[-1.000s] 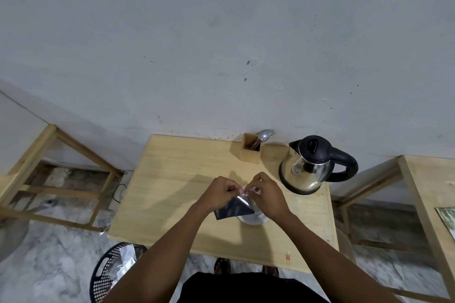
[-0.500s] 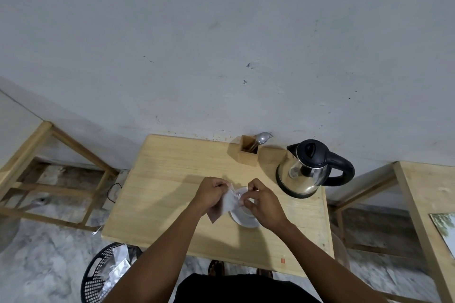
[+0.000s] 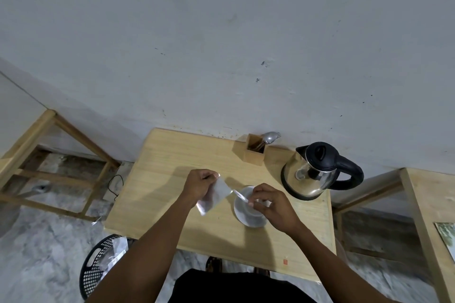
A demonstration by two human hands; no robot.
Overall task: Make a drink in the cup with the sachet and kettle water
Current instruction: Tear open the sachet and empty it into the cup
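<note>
My left hand (image 3: 200,184) grips the top corner of a silvery sachet (image 3: 214,195), which hangs tilted above the wooden table (image 3: 172,167). My right hand (image 3: 268,200) pinches a thin torn strip (image 3: 240,195) from the sachet's top, still close to the sachet's right corner. Under my right hand stands a white cup on a white saucer (image 3: 242,216), partly hidden by the fingers. A steel kettle (image 3: 312,172) with a black lid and handle stands at the table's back right.
A wooden holder with spoons and a fork (image 3: 254,150) stands at the back edge by the wall. A black mesh basket (image 3: 101,268) with wrappers sits on the floor at the front left. Other wooden tables stand at the left (image 3: 27,140) and right (image 3: 428,216).
My hands have drawn apart: the right one has pulled a strip off the sachet's top toward the cup, while the left one holds the sachet, now showing its pale side.
</note>
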